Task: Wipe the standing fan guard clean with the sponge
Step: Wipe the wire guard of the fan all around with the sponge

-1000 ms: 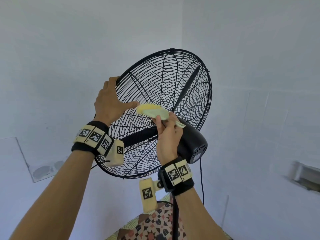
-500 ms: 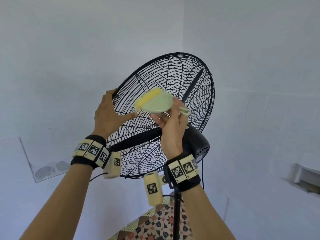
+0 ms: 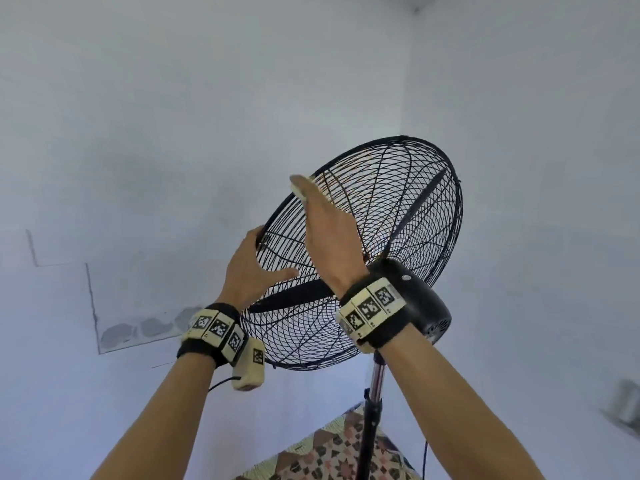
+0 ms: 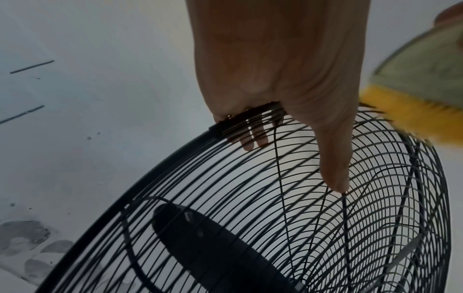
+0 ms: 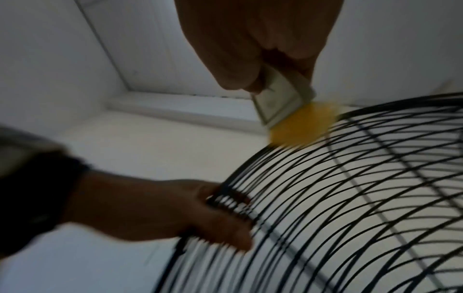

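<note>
fan guard [image 3: 363, 251] — round black wire mesh — gripped at its rim by left hand [image 3: 252, 268]; right hand [image 3: 329, 233] pinches yellow sponge [image 5: 298, 124] against it.

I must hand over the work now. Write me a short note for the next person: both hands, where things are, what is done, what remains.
Left hand grips the fan guard rim at its left edge, steadying it.
Right hand holds the sponge, yellow side against the guard's upper-left rim.
Done: wiping is under way there; how much is clean cannot be told.
Left: the rest of the guard.
</note>
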`<state>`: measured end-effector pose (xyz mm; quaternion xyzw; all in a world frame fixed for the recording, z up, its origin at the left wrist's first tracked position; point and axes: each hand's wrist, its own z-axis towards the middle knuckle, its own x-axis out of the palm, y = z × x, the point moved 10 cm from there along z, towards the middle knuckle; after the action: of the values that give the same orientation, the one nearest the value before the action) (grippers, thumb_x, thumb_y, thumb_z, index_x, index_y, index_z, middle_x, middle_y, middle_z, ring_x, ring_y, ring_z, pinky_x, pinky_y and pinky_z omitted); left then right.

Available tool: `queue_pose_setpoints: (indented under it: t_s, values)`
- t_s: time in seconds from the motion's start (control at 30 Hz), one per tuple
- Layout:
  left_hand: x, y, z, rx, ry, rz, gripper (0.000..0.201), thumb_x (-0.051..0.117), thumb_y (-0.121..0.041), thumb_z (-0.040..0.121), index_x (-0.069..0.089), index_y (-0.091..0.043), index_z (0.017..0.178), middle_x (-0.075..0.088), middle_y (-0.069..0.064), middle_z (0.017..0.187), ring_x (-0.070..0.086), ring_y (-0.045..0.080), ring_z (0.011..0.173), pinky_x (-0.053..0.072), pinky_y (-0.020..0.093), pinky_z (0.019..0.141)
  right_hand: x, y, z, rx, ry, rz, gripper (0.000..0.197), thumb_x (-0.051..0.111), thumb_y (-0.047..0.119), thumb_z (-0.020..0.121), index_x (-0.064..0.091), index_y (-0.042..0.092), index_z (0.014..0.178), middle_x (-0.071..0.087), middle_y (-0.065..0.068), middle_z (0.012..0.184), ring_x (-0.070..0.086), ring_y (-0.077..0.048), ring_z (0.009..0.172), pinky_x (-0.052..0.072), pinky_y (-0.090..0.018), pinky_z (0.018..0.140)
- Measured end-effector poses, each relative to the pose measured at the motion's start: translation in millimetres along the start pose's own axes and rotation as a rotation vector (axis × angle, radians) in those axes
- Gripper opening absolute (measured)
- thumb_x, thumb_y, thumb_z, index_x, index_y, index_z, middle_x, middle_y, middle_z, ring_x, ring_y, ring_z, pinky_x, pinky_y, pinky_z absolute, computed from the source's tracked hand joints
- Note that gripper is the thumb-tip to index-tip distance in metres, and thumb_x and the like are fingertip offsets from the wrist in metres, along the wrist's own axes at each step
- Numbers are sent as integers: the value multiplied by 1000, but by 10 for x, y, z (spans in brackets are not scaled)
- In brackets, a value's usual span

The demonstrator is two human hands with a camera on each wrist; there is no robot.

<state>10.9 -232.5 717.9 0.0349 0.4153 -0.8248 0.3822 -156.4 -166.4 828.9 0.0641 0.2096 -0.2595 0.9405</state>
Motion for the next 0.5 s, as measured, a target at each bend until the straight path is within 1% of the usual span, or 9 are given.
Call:
queue_pose_setpoints:
  t_s: [0.07, 0.1, 0.13, 0.2, 0.27, 0.3, 0.33, 0.4, 0.5]
  values:
    - [-13, -20, -8, 27, -7, 10, 84, 91, -38, 71, 49, -16, 141, 58, -5, 132, 56, 16, 121, 46, 35, 101, 461, 132, -276, -31, 317, 35, 50, 49, 6, 105, 33, 6, 153, 66, -9, 83, 57, -18, 52, 52, -34, 46]
    - [-14, -20, -23, 39, -6, 12, 76, 89, -36, 72, 53, -15, 136, 59, -5, 127, 58, 18, 118, 48, 35, 98, 524, 198, -373, -86, 355, 43, 46, 50, 6, 105, 37, 6, 149, 62, -4, 76, 54, -16, 50, 47, -34, 44]
    - [-7, -1, -43, 44, 2, 6, 77, 88, -39, 72, 53, -15, 136, 59, -5, 127, 58, 16, 116, 48, 36, 99, 463, 241, -393, -142, 282, 65, 41, 52, 7, 105, 43, 6, 145, 57, 2, 72, 50, -13, 47, 44, -30, 42]
    - [-1, 68, -72, 13, 5, -40, 95, 92, -49, 69, 43, -20, 145, 56, -8, 135, 54, 11, 120, 44, 32, 102, 76, 141, -234, -138, -40, 149, 36, 51, 13, 105, 53, 9, 141, 53, 10, 73, 44, -1, 45, 39, -11, 43]
    - [3, 110, -86, -4, -11, -78, 104, 95, -50, 66, 39, -24, 149, 55, -8, 139, 53, 10, 123, 41, 29, 103, -326, -91, -62, -41, -338, 137, 36, 50, 16, 107, 58, 9, 141, 66, 5, 84, 55, 2, 58, 44, -4, 54]
    - [9, 115, -85, -7, -19, -87, 103, 95, -49, 66, 39, -24, 149, 55, -8, 139, 53, 10, 123, 41, 29, 103, -399, -179, -10, -6, -386, 93, 37, 51, 12, 106, 58, 8, 142, 73, -2, 97, 65, -5, 71, 52, -7, 65]
    - [14, 107, -82, -5, -27, -94, 102, 95, -47, 66, 40, -24, 148, 55, -7, 138, 53, 10, 122, 42, 29, 103, -374, -189, 26, -7, -348, 45, 40, 52, 5, 103, 57, 7, 143, 74, -7, 112, 72, -14, 87, 60, -19, 77]
    - [12, 87, -88, -4, -33, -93, 94, 95, -41, 68, 44, -21, 144, 57, -6, 134, 54, 11, 117, 43, 31, 101, -57, 1, -45, -129, -126, -34, 55, 53, -10, 93, 55, 9, 145, 68, -9, 131, 71, -24, 108, 63, -44, 88]
    - [30, 91, -92, 13, -29, -123, 56, 88, -13, 77, 59, -16, 125, 67, -2, 120, 63, 16, 106, 53, 44, 98, 572, 397, -440, -357, 283, -68, 64, 56, -11, 86, 55, 15, 145, 65, -7, 139, 68, -29, 119, 62, -54, 86]
